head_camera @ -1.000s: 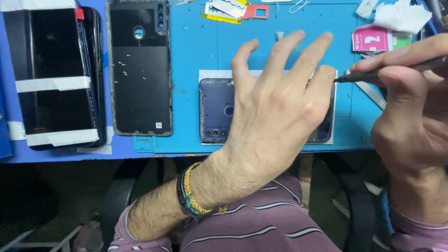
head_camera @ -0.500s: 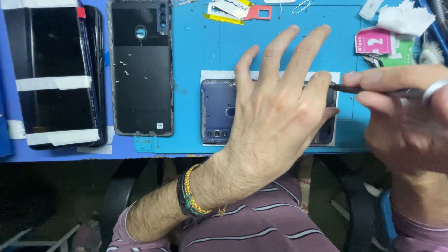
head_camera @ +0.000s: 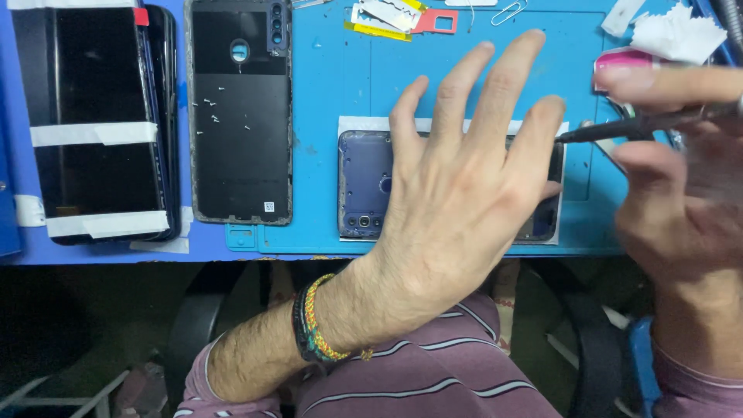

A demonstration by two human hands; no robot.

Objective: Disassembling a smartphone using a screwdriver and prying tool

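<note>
The work in hand was on a blue phone [head_camera: 364, 186] lying back-up on a white sheet on the blue mat [head_camera: 325, 101], near the desk's front edge. The left hand [head_camera: 464, 186] was spread wide over it, fingers splayed and lifted, the palm covering most of the body; whether the palm actually pressed on the phone could not be told. It gripped nothing.

The right hand [head_camera: 681, 193] was closed on a thin dark tool [head_camera: 627, 128], held like a pen, its tip pointing at the phone's right end, just beside the left little finger. The right hand was blurred, so contact between tip and phone could not be confirmed.

Judgement: the step appeared to be steadying the phone while the tool was brought to its right edge or a fastener there. The next move would call for a firm hold from the left hand and a fine, controlled placing of the tip, with the fingers kept out of the tool's line.

Also on the mat: a black back cover [head_camera: 240, 116] with small bright specks on it, a taped dark screen [head_camera: 97, 124] at the far left, a paper clip [head_camera: 507, 11], and torn white paper [head_camera: 673, 35].
</note>
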